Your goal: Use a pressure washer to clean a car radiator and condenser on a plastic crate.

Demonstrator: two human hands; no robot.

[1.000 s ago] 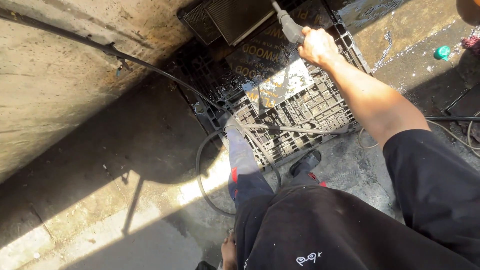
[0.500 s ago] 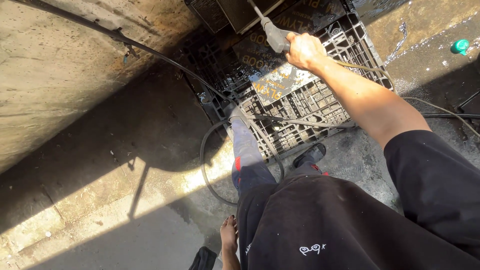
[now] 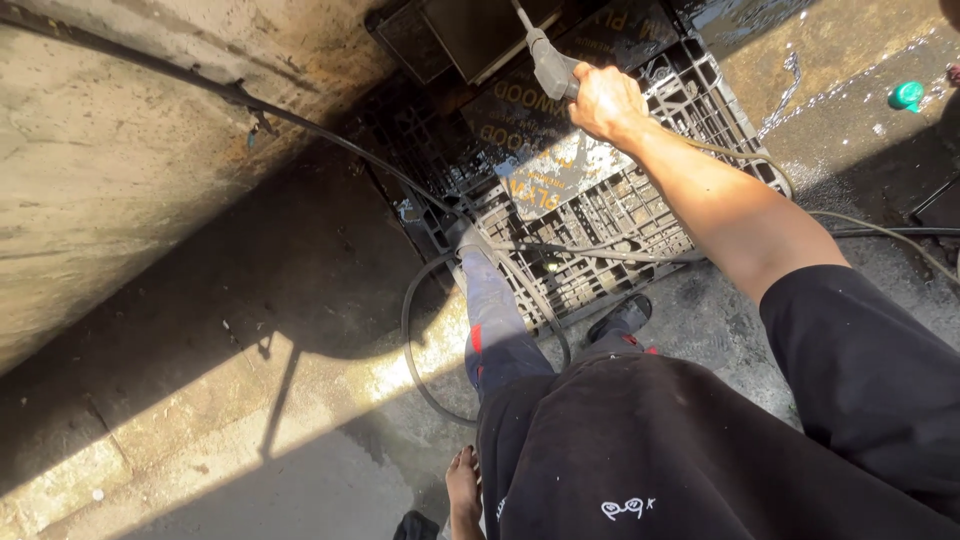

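My right hand [image 3: 607, 100] is stretched forward and closed around the grey handle of a spray wand [image 3: 548, 60], whose thin lance runs up out of the top of the view. The wand is held over a dark plastic pallet [image 3: 620, 215] lying flat on wet ground. A dark flat panel [image 3: 480, 30] stands at the pallet's far end. Down at the lower middle edge, beside my dark clothing, my left hand [image 3: 463, 492] hangs with its fingers pointing down; whether it holds anything cannot be seen. One leg in grey trousers [image 3: 495, 320] is planted on the pallet's near edge.
A black hose [image 3: 300, 125] runs along the concrete wall [image 3: 120, 180] on the left and loops on the ground near the pallet. A pale hose [image 3: 860, 225] trails right. A green cap-like object [image 3: 907, 95] lies at far right on wet concrete.
My right hand with the wand has shifted left and slightly down in view as the camera tilted; the pallet and panel now sit lower and more central.
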